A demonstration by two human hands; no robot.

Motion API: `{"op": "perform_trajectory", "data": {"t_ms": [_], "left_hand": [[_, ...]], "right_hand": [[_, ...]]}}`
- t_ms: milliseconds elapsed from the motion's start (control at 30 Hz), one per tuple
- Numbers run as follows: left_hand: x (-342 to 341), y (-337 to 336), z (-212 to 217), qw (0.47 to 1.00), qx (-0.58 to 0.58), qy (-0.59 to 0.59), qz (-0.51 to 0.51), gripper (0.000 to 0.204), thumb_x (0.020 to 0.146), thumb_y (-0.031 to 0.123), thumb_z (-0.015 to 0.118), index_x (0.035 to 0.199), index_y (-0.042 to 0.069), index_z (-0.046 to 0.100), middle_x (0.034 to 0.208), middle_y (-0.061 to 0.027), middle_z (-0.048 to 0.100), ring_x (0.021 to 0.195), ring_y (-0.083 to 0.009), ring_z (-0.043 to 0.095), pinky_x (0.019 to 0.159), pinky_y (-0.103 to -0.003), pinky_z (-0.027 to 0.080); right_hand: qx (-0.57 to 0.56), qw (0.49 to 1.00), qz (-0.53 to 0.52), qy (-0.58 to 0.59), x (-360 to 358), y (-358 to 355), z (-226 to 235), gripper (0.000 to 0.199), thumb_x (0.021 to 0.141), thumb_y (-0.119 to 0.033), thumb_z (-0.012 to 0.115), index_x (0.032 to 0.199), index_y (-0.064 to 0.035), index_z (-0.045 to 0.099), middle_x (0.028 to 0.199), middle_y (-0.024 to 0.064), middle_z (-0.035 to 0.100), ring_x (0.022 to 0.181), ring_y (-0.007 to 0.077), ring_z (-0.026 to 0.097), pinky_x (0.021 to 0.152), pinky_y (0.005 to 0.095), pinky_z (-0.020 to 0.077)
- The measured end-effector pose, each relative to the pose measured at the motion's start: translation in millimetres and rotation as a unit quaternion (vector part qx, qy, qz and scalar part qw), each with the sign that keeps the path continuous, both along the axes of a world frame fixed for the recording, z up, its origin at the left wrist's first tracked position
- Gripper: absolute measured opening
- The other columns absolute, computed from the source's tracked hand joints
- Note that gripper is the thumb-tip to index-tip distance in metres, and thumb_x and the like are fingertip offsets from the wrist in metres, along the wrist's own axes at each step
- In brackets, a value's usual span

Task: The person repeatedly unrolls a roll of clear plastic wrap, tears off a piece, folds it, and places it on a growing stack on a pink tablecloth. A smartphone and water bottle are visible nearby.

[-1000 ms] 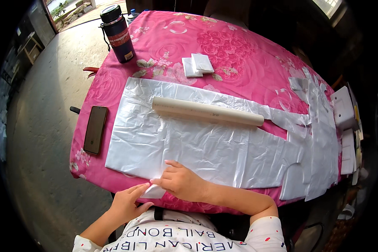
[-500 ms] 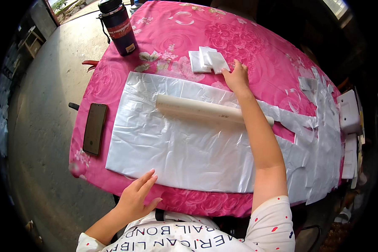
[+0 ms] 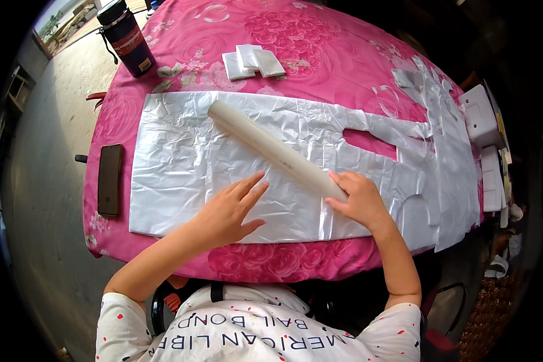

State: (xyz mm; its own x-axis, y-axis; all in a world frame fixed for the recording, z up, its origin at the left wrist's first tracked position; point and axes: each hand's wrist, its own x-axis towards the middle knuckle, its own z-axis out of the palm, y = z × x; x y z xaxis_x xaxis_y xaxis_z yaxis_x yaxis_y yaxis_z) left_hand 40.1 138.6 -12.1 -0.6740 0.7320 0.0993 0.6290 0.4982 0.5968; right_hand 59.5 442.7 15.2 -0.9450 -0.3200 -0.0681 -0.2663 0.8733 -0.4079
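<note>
Left hand (image 3: 226, 208) flat, fingers spread, pressing the crinkled white plastic bag (image 3: 181, 163) laid on the pink table. Long cream cardboard tube (image 3: 276, 151) lies just right of those fingertips, axis running far-left to near-right. Right hand (image 3: 359, 199) grips its near end, so right is nearer.

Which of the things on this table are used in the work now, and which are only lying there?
In use: left hand flat on the silver plastic bag; right hand on the cream tube.

Lying about: dark phone, dark bottle, small folded white pieces, more silver bags at the right, pink flowered tablecloth.
</note>
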Motion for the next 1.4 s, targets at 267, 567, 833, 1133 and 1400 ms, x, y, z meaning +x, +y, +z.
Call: {"op": "perform_trajectory", "data": {"t_ms": [267, 567, 833, 1133, 1400], "left_hand": [[6, 70, -26, 0.994, -0.027, 0.1, -0.02, 0.094, 0.073, 0.059, 0.063, 0.14, 0.002, 0.028, 0.148, -0.0272, 0.01, 0.136, -0.0494, 0.004, 0.109, -0.054, 0.016], [12, 110, -12, 0.992, -0.013, 0.083, -0.098, 0.077, 0.07, 0.062, 0.065, 0.119, 0.004, 0.053, 0.145, -0.0224, 0.024, 0.137, -0.0422, 0.015, 0.107, -0.057, 0.022], [9, 111, -3, 0.986, -0.011, 0.08, -0.146, 0.074, 0.07, 0.055, 0.067, 0.12, 0.002, 0.052, 0.142, -0.0224, 0.029, 0.136, -0.041, 0.017, 0.108, -0.055, 0.022], [30, 101, 8, 0.843, 0.324, -0.427, 0.041, 0.051, 0.086, 0.02, 0.064, 0.129, 0.003, 0.044, 0.114, -0.0131, 0.058, 0.103, -0.0194, 0.057, 0.089, -0.032, 0.045], [-41, -53, -13, 0.778, 0.21, -0.553, 0.213, 0.016, 0.088, 0.014, 0.061, 0.093, 0.0, 0.063, 0.081, -0.0085, 0.066, 0.071, -0.0151, 0.065, 0.064, -0.028, 0.053]], "right_hand": [[-0.047, 0.997, 0.008, 0.065, 49, 25, -44, 0.051, 0.086, -0.024, 0.053, 0.132, -0.0033, 0.045, 0.138, 0.0141, 0.041, 0.129, 0.033, 0.036, 0.106, 0.0412, 0.0275], [0.079, 0.909, -0.367, 0.181, 75, 250, -84, 0.042, 0.09, -0.015, 0.043, 0.129, 0.0004, 0.046, 0.139, 0.0177, 0.039, 0.131, 0.0311, 0.034, 0.108, 0.0372, 0.0267], [0.1, 0.832, -0.467, 0.283, 87, 237, -60, 0.008, 0.074, -0.008, 0.065, 0.08, -0.0026, 0.064, 0.095, 0.0101, 0.066, 0.091, 0.0307, 0.06, 0.084, 0.0374, 0.0441], [-0.335, 0.936, -0.102, 0.038, 65, -40, 10, 0.024, 0.075, -0.005, 0.067, 0.096, -0.001, 0.057, 0.097, 0.0118, 0.063, 0.078, 0.0221, 0.063, 0.072, 0.0312, 0.0516], [-0.114, 0.975, -0.121, 0.148, 109, -66, 6, 0.045, 0.071, -0.03, 0.075, 0.1, -0.0005, 0.057, 0.107, 0.0127, 0.055, 0.093, 0.0278, 0.058, 0.075, 0.037, 0.0487]]}}
